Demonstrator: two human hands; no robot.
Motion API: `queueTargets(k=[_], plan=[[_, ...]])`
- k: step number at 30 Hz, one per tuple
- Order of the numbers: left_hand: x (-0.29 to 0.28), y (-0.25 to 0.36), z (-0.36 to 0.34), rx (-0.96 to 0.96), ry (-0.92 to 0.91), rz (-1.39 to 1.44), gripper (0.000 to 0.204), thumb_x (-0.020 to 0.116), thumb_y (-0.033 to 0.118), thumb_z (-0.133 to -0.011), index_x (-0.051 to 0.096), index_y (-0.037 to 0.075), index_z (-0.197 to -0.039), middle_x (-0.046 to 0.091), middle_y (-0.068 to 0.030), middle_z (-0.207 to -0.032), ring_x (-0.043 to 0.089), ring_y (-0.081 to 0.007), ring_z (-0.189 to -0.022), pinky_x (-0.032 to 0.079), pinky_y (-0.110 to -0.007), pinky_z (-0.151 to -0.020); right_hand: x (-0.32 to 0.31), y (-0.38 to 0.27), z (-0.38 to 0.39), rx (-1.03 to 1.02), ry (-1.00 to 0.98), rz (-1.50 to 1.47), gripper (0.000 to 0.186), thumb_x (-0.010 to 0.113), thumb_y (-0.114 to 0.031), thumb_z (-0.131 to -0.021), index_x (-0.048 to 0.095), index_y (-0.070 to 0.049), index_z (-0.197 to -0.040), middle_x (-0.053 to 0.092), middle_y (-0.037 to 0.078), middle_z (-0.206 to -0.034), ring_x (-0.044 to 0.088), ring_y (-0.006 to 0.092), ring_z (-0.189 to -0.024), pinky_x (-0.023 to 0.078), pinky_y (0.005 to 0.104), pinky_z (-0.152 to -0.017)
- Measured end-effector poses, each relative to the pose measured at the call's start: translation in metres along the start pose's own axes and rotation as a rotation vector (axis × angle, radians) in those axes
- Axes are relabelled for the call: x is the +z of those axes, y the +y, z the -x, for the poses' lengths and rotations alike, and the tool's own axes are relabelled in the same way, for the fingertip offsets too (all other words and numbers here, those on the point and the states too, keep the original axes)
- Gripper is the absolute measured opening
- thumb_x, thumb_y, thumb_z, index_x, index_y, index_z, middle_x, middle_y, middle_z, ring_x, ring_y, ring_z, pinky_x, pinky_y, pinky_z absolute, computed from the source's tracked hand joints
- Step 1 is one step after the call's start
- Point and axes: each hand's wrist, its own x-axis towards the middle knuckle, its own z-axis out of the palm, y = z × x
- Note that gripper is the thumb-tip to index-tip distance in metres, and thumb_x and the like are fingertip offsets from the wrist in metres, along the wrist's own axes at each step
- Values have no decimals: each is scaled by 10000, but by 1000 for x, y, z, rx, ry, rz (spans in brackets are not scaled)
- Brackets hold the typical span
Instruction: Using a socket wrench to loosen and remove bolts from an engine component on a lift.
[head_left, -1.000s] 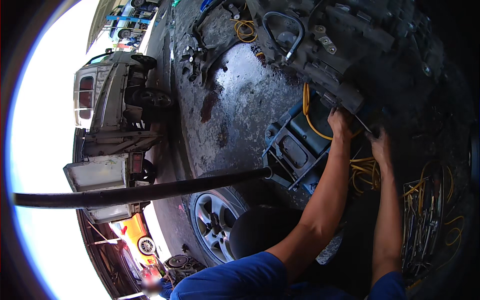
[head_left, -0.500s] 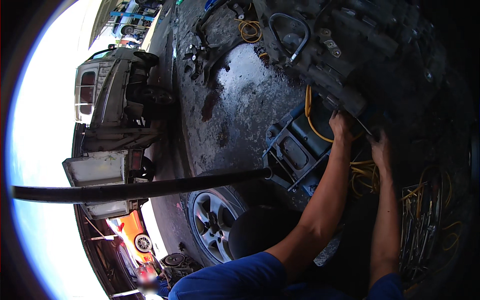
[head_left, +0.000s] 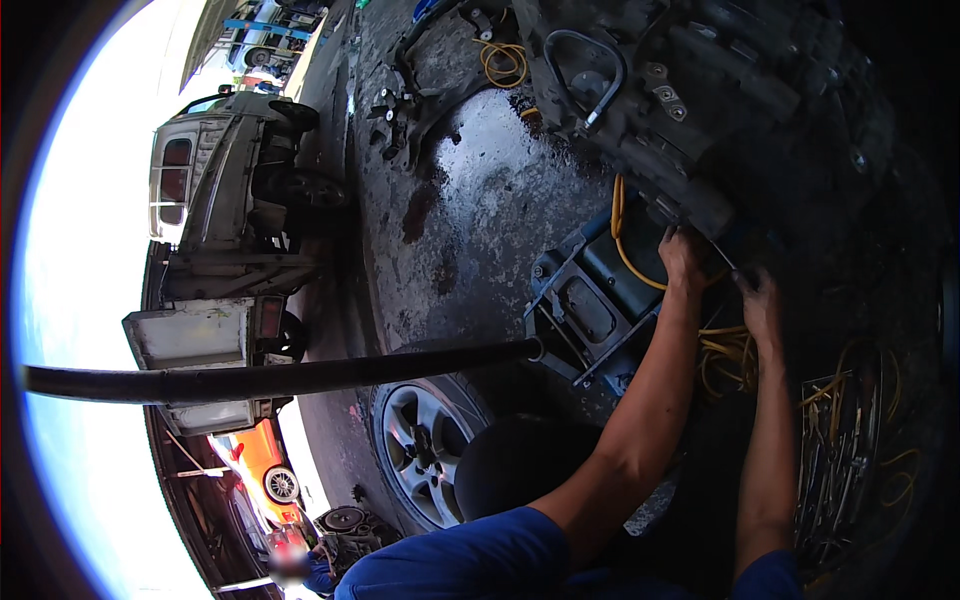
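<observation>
At the underside of a dark, greasy metal assembly point(head_left: 705, 100), my left hand point(head_left: 683, 255) has its fingers curled up against a cylindrical part; what they hold is hidden. My right hand point(head_left: 757, 292) grips the lower end of a thin metal tool point(head_left: 725, 258), which slants up to the same part. Below the assembly stands a blue-green floor jack point(head_left: 580, 300) with a long black handle point(head_left: 300, 376) reaching left. A yellow hose point(head_left: 628, 252) loops down behind my left hand.
A loose wheel point(head_left: 418, 455) lies by my knee. At right are coiled yellow hose point(head_left: 722, 355) and a tray of hand tools point(head_left: 835, 465). Greasy parts point(head_left: 395, 120) lie on the floor. Beyond stand a pale truck point(head_left: 200, 175), an orange car point(head_left: 260, 460) and a person point(head_left: 318, 568) at lower left.
The view has shifted slightly, so the assembly and both hands appear a little lower. The hands keep the same grip, with no clear movement of the tool against the part.
</observation>
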Motion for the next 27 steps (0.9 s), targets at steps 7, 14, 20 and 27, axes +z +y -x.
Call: queueTargets(k=[7, 14, 20, 27], plan=[[-4, 9, -1, 104, -30, -94, 301, 326, 189, -958, 547, 29, -1086, 626, -102, -949, 600, -235, -881, 486, -353, -787, 3, 1, -2, 39, -20, -162, 245, 630, -207, -869, 619, 27, -939, 638, 157, -830, 585, 256, -770, 432, 363, -729], [-12, 16, -2, 165, -83, -203, 327, 303, 202, -970, 525, 33, -1142, 616, -93, -969, 595, -234, -913, 495, -362, -807, 9, -11, -5, 65, -47, -106, 293, 616, -253, -881, 615, 22, -981, 625, 172, -815, 583, 280, -755, 432, 360, -724], [0, 15, 10, 74, -46, 56, 233, 460, 105, -909, 541, 33, -1116, 621, -76, -884, 621, -242, -778, 522, -353, -704, 18, -2, -4, -291, 302, -38, 316, 592, -291, -890, 614, 12, -978, 635, 228, -874, 603, 404, -850, 437, 427, -734], [-13, 9, 7, 102, 22, -111, 260, 457, 141, -914, 566, 68, -1139, 584, -57, -832, 567, -174, -673, 489, -374, -640, 2, -28, 11, -135, 68, 107, 353, 564, -325, -905, 595, 12, -1004, 618, 255, -935, 566, 450, -910, 436, 457, -761]])
